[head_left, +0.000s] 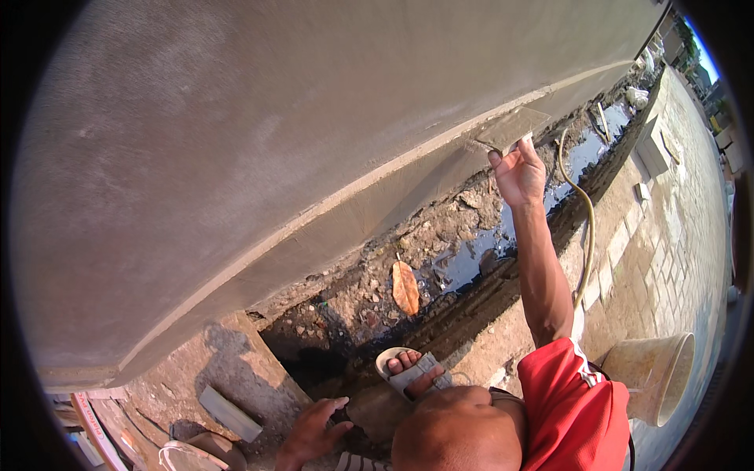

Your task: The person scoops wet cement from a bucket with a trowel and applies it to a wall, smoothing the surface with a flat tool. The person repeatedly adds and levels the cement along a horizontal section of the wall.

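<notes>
My right hand (520, 177) reaches far out to the wall, its fingers closed on a thin, flat plastering trowel (514, 128). The blade lies against the ledge strip (408, 162) along the foot of the grey plastered wall (236, 141); its handle is hidden by the hand. Low in the picture, beside my bent knee (459, 432), my left hand (312, 432) hangs with thumb and forefinger apart and nothing visible between them. A short grey flat bar (230, 414) lies on the ground to its left.
A muddy trench (440, 228) with water (471, 263) and a dry brown leaf (405, 288) runs below the wall. My sandalled foot (412, 372) is at its edge. At right are a hose (587, 235), a dirty white bucket (652, 377), blocks (653, 147) and paving (675, 267).
</notes>
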Available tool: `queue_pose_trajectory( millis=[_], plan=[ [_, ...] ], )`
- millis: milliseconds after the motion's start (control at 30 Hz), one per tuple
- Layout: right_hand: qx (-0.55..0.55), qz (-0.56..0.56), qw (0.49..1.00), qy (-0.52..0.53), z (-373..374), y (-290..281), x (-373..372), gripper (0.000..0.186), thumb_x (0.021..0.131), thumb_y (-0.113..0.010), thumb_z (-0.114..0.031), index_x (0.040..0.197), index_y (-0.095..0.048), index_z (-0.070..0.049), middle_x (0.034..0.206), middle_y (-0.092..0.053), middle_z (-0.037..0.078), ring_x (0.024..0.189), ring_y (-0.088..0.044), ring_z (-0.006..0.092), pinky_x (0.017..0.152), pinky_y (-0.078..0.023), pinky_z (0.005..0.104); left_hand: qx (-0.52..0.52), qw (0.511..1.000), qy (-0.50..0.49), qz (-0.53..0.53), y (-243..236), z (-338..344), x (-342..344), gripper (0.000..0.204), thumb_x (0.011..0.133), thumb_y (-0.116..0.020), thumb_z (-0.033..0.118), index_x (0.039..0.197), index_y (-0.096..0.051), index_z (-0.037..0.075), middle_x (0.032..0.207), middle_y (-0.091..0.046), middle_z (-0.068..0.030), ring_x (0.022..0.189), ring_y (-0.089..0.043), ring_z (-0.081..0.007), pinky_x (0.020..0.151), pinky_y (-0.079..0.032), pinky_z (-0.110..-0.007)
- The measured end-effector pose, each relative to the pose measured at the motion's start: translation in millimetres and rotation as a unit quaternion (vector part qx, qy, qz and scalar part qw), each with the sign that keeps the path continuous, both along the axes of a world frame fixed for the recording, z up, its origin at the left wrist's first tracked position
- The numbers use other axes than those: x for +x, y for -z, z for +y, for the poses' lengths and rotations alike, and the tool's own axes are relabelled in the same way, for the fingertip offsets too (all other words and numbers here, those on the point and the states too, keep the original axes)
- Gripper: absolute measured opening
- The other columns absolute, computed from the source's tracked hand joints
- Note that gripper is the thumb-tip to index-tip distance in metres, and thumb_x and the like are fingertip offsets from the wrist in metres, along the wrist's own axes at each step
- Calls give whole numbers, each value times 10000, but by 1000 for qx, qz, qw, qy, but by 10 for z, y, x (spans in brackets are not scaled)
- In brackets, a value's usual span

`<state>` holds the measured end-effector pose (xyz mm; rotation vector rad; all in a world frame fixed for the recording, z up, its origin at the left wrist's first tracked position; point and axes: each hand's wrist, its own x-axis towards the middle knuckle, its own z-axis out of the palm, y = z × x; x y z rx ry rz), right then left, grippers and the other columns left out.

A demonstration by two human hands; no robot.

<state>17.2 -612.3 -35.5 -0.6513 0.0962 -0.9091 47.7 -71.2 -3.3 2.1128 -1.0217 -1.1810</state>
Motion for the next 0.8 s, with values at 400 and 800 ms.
queue_pose_trajectory(
  millis=[400, 800],
  plan=[
    [231, -78, 960, -135, 987, 311, -454, 398, 835, -501, -183, 1200, -546, -29, 1172, -605, 132, 1053, -588, 289, 932, -451, 434, -136, 989, -55, -18, -255, -543, 39, 398, 794, -680, 66, 1171, -558, 29, 1058, -637, -139, 988, -612, -268, 875, -474, -364],
    [199, 9, 963, -182, 1424, 510, -561, 310, 865, -457, -396, 998, -557, -134, 794, -556, 74, 677, -499, 269, 513, -397, 411, -268, 940, -210, -20, -828, -2048, 148, 233, 864, -594, 51, 1073, -589, -51, 954, -652, -99, 909, -579, -130, 847, -450, -287]
  ],
)
